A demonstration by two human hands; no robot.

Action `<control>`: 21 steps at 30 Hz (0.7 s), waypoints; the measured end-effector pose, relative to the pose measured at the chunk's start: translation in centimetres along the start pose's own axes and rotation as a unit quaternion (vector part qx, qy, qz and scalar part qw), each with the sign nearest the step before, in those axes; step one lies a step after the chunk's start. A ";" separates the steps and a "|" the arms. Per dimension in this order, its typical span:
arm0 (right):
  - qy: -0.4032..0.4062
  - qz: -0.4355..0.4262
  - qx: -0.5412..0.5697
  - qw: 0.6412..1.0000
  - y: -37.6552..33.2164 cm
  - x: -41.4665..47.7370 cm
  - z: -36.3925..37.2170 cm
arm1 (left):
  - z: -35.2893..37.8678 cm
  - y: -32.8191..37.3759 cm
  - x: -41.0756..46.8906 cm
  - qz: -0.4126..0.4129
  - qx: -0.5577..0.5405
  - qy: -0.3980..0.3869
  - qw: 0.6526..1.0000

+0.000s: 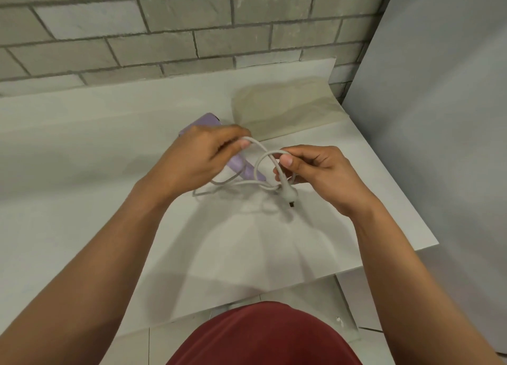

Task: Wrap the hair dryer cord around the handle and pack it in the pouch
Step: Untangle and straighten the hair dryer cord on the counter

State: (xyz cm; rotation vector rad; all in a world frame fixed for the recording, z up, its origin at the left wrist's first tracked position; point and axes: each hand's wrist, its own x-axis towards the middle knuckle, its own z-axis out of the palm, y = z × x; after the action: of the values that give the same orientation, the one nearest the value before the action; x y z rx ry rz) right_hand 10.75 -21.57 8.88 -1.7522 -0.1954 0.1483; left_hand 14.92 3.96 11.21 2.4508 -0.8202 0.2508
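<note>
The lilac dryer (248,171) lies on the white counter (82,150), slanting from far left to near right, with its middle hidden under my left hand (197,159). Its white cord (260,148) is not wound on the handle: it rises from the counter in loose loops between my two hands. My left hand pinches one stretch of the cord between thumb and forefinger, just above the dryer; I cannot tell whether my other fingers also grip the dryer. My right hand (315,170) pinches the top of a loop between thumb and fingertips, and the plug (289,194) hangs just below it, close above the counter. A slack part of the cord trails on the counter below my left wrist. The pale, flat pouch (285,109) lies on the counter beyond my hands, near the far right corner, apart from the dryer. Behind the counter stands a grey brick wall (164,22); a plain grey panel (439,118) stands to the right. My red shirt (263,337) shows at the bottom.
</note>
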 end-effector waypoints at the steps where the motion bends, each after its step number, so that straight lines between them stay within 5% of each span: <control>1: 0.008 0.005 0.006 1.000 0.0 -0.1 -0.1 | -0.3 -0.2 -0.3 -0.030 -0.023 0.026 0.999; 10: 0.017 0.026 -0.023 0.999 0.4 -0.2 -0.1 | -3.3 -2.2 -3.2 -0.147 -0.101 0.118 0.977; 17: 0.066 0.029 -0.024 0.997 0.7 0.1 0.1 | -5.5 -3.3 -6.9 -0.213 -0.113 0.083 0.967; 21: 0.079 0.026 -0.022 0.996 0.8 0.4 0.4 | -4.3 -5.3 -8.3 -0.270 -0.097 -0.013 0.958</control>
State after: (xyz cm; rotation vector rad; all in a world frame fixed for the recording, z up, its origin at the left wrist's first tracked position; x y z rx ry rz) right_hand 11.11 -21.27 8.08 -1.8045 -0.0369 0.0425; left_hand 11.50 14.06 9.75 2.3841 -0.1498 -0.0637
